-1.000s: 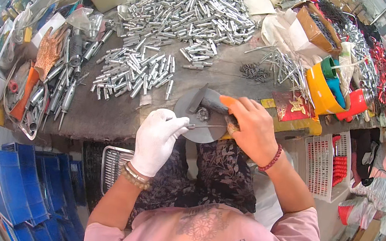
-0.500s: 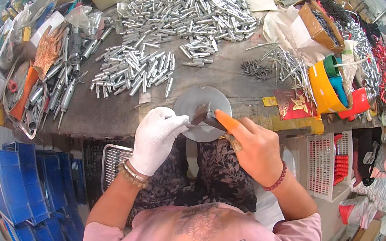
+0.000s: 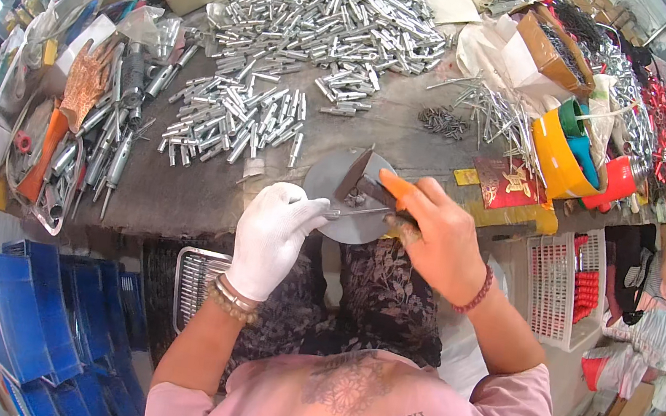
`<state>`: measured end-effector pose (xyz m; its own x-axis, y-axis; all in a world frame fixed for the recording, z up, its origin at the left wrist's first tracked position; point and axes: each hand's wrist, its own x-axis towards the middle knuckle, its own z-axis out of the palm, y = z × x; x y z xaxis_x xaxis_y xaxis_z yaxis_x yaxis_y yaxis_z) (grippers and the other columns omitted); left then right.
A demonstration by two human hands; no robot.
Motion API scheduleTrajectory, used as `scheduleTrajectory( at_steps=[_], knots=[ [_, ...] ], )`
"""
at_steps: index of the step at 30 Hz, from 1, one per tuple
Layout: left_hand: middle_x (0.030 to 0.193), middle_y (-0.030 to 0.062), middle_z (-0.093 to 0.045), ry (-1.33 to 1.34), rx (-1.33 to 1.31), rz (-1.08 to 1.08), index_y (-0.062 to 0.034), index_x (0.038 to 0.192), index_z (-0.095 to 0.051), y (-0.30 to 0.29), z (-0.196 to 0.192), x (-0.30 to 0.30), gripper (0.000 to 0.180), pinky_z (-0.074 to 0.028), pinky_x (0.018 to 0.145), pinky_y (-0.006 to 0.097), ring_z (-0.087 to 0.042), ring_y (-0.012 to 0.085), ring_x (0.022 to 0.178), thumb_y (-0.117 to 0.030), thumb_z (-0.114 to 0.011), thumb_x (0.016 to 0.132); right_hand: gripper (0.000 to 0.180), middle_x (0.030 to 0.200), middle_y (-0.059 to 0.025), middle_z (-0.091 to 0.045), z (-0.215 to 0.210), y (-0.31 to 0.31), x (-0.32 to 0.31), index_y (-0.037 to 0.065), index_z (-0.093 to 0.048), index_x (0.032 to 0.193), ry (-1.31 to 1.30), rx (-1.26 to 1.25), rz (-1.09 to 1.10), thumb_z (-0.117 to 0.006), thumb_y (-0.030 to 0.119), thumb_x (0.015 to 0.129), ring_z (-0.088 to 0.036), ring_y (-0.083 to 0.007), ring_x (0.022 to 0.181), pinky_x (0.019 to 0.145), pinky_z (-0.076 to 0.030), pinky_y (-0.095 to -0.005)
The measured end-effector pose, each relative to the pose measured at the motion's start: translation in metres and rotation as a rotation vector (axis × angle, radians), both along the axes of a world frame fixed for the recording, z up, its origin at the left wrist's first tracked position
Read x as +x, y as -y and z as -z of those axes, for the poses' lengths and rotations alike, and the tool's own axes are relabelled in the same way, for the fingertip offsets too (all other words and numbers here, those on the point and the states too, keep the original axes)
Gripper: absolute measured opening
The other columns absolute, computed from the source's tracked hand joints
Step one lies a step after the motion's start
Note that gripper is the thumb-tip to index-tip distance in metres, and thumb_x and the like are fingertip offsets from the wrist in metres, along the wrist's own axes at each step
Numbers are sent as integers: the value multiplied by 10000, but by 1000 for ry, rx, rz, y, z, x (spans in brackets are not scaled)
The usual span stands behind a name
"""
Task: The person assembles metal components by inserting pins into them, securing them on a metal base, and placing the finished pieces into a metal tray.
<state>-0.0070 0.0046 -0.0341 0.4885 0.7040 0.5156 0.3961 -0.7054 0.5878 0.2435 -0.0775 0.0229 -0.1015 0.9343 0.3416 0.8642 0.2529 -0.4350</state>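
Note:
My left hand [image 3: 272,229], in a white glove, pinches a silver metal piece with a thin rod [image 3: 362,212] pointing right, above a round grey metal disc [image 3: 329,175] at the table's near edge. My right hand [image 3: 440,232], bare apart from an orange cover on a finger, is closed on a dark hammer [image 3: 354,175]. The hammer's head stands over the disc, just beyond the rod. Whether they touch is unclear. Past my left hand lies a small heap of silver metal sleeves [image 3: 234,122]; a much larger pile [image 3: 325,20] spreads farther back.
Thin metal pins [image 3: 495,116] and small dark parts [image 3: 443,122] lie at the right, near a red envelope [image 3: 508,184] and a yellow container [image 3: 557,154]. Tools and an orange glove [image 3: 85,84] crowd the left. Below are blue bins [image 3: 28,318] and a white basket [image 3: 548,281].
The hammer has lifted and turned, its head moving away from me over the disc. The rod at my left hand now shows plainly; both hands have shifted only slightly.

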Motion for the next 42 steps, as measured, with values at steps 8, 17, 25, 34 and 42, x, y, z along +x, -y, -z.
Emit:
scheduleTrajectory(
  at_steps=[8,17,25,34,42],
  knots=[
    [946,80,-694,7,-39,-10,-93,1115,-821,6,1,-1,291,-546,858,409,-684,302,956,-56,-865,830,342,1085,-93,-648,11,11,-24,108,-718,1147,175,16,-3,-836,108,826,-663,-330,1008,842,-553,-445],
    [1089,81,-758,104,-1,-127,-63,1306,-770,24,7,1,372,-558,858,374,-698,266,955,-32,-782,935,247,910,-184,-764,21,33,-38,37,-682,1131,-426,-456,-52,-740,49,892,-740,-357,765,721,-573,-444],
    [995,44,-757,526,-1027,-211,-41,1693,-417,70,10,7,641,-535,659,243,-646,67,722,-76,-633,1091,266,867,-80,-741,22,41,-55,-14,-681,1199,-930,-867,98,-662,-36,934,-670,-113,748,680,-544,-305],
    [994,16,-726,723,-973,-202,-68,1609,-510,76,18,-20,668,-456,619,208,-572,45,716,-61,-790,1002,339,946,-77,-750,33,43,-80,20,-686,1283,-714,-637,-86,-738,-49,955,-697,-99,853,760,-566,-290],
    [1161,149,-769,431,-941,-1002,6,1509,-591,127,118,-187,584,-578,838,290,-736,159,983,-131,-778,973,336,1005,-90,-723,44,20,-49,3,-638,1415,-930,-514,61,-578,-16,1086,-717,-138,760,681,-583,-270]
  ],
)
